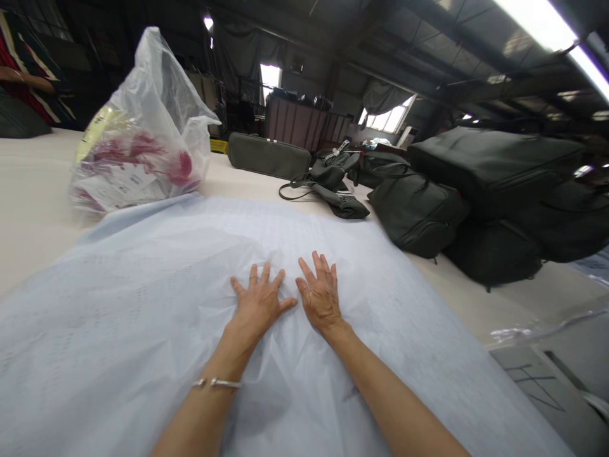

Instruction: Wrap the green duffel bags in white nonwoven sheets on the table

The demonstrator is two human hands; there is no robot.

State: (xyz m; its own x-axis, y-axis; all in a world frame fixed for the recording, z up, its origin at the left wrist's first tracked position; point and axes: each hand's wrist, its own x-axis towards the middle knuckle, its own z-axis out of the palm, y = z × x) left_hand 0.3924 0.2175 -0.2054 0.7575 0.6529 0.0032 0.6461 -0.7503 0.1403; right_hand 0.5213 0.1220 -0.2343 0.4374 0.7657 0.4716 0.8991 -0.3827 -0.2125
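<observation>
A large sheet of thin, pale bluish-white material (pixel 157 304) lies spread over the table in front of me, wrinkled around my hands. My left hand (pixel 259 298) rests palm down on it with the fingers spread. Close beside it, my right hand (pixel 321 295) also lies on the sheet, its fingers stretched out and slightly apart. Neither hand holds anything. A silvery open bangle (pixel 223 383) circles my left wrist. Creases in the sheet run from both hands toward me.
On the cream tabletop (pixel 33 171) stands a clear plastic bag (pixel 143 139) with red and yellow contents at the back left. Dark bags (pixel 419 209) are piled along the right, with a strapped bag (pixel 337 184) and a flat case (pixel 269 155) behind. Another person's arm (pixel 28 79) shows far left.
</observation>
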